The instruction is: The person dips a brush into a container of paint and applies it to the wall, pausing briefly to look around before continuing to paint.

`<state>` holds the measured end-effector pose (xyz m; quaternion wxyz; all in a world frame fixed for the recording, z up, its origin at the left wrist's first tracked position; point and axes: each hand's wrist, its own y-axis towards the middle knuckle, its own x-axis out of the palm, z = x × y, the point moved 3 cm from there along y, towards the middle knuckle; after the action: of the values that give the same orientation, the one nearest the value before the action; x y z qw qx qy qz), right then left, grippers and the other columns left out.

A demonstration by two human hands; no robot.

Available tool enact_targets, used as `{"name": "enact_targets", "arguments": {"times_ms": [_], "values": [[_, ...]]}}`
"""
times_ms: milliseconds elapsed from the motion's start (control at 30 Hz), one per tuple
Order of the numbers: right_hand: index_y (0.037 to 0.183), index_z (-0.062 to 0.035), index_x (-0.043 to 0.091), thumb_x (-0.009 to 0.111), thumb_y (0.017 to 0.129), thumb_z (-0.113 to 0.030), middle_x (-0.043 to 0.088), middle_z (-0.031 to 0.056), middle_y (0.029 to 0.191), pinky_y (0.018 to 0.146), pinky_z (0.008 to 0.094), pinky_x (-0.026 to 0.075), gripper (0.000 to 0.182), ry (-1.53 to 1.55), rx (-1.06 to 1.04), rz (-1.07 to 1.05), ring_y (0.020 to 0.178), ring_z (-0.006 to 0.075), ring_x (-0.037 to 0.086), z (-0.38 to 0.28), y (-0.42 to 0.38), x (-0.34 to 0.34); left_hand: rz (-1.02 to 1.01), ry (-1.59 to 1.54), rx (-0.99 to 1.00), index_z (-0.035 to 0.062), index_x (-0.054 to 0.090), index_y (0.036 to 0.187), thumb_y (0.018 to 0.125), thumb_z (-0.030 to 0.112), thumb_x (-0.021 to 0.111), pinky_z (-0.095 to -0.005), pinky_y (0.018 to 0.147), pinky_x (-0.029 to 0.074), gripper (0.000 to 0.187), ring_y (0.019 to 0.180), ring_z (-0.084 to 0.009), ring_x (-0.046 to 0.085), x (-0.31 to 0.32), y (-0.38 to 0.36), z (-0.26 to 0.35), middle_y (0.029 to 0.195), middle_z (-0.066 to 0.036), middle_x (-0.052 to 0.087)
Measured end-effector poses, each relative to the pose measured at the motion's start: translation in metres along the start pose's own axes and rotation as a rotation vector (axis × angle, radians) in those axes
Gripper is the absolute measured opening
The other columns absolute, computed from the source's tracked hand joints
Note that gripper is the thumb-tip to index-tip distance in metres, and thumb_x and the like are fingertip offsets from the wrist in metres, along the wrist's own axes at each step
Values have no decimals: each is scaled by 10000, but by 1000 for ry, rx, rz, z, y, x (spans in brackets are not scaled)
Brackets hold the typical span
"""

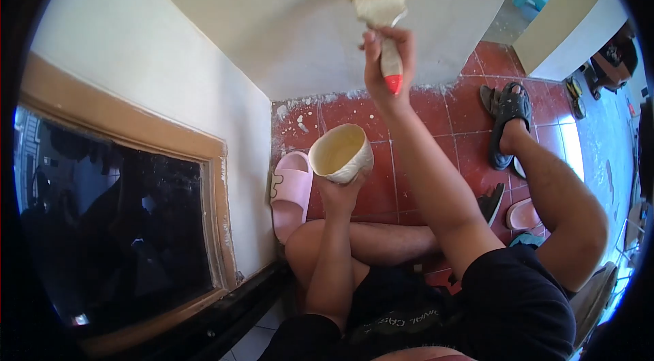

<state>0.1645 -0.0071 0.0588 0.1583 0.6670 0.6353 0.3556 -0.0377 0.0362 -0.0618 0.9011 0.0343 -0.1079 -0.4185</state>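
My right hand (390,65) is closed round the handle of a paintbrush (380,5), which has a pale handle with a red end. Its wide bristles, coated in cream paint, are up against the pale wall (293,34). Lower and to the left, my left hand (343,191) grips a whitish paint container (340,152) from beneath. The container's wide mouth tilts toward me, showing pale yellowish paint inside. Most of my left fingers are hidden behind it.
Red floor tiles (422,177) carry white paint splashes along the wall base. A pink slipper (293,194) lies beside the left wall, near a wood-framed dark window (122,218). At right, my foot wears a dark sandal (507,119). Another person (610,68) is partly visible farther right.
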Motion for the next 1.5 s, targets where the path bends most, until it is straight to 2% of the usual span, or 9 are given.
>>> {"name": "enact_targets", "arguments": {"times_ms": [100, 167, 400, 533, 800, 933, 1033, 1333, 1500], "values": [[1015, -42, 573, 687, 899, -115, 632, 119, 808, 666, 326, 490, 178, -341, 46, -127, 711, 210, 611, 62, -55, -24, -33, -50, 26, -8, 381, 1366, 731, 100, 860, -371, 1017, 476, 803, 1178, -225, 561, 2, -5, 3, 1299, -134, 530], [981, -61, 570, 665, 933, -167, 637, 93, 792, 662, 302, 494, 150, -340, 142, -178, 733, 123, 598, 76, -95, -38, -54, -79, 50, -3, 381, 1366, 746, 88, 850, -371, 1014, 479, 783, 1187, -221, 557, -3, -2, 0, 1302, -132, 530], [997, -52, 584, 702, 902, -153, 673, 134, 832, 696, 328, 514, 182, -394, 449, -338, 752, 198, 660, 72, -150, -111, 20, -33, 58, 4, 355, 1377, 752, 91, 845, -362, 1006, 480, 800, 1176, -221, 559, -10, 12, -5, 1302, -128, 525], [952, -41, 561, 662, 943, -141, 612, 16, 744, 586, 250, 458, 143, -341, 406, -327, 664, 63, 545, 37, -108, -151, 43, -100, 83, -2, 383, 1335, 737, 140, 864, -355, 983, 485, 780, 1166, -217, 563, -6, 15, -8, 1277, -132, 533], [1012, -36, 573, 641, 953, -264, 651, 53, 788, 656, 279, 502, 245, -211, 469, -424, 727, 110, 610, -50, 38, -151, 69, 291, 53, -1, 437, 1320, 704, 143, 871, -398, 964, 487, 767, 1153, -259, 580, 9, -5, 0, 1220, -149, 576], [1020, -48, 574, 643, 948, -276, 663, 71, 797, 672, 318, 515, 249, -309, 362, -660, 733, 152, 639, -104, 61, -154, -38, 252, 264, 19, 437, 1326, 700, 149, 870, -401, 925, 494, 772, 1116, -265, 594, 19, -9, -11, 1218, -144, 582], [1041, -70, 585, 650, 923, -273, 695, 168, 914, 768, 430, 529, 244, -620, 87, -1075, 878, 350, 684, -143, 62, -159, -44, 269, 258, 15, 441, 1318, 690, 170, 879, -404, 920, 497, 782, 1109, -273, 598, 26, -24, 6, 1217, -147, 582], [1037, -121, 594, 631, 900, -271, 670, 121, 957, 784, 471, 508, 206, -1055, -368, -1670, 952, 329, 656, -225, 60, -205, 27, 574, 209, -12, 476, 1294, 611, 302, 911, -428, 914, 515, 868, 1107, -344, 625, 18, -44, -10, 1186, -206, 622], [1031, -130, 599, 640, 884, -285, 673, 107, 950, 776, 465, 512, 217, -964, -431, -1653, 937, 326, 660, -288, 64, -230, 41, 569, 45, -5, 427, 1339, 604, 279, 921, -419, 932, 506, 930, 1134, -331, 612, 21, -54, -13, 1231, -204, 606]]}}
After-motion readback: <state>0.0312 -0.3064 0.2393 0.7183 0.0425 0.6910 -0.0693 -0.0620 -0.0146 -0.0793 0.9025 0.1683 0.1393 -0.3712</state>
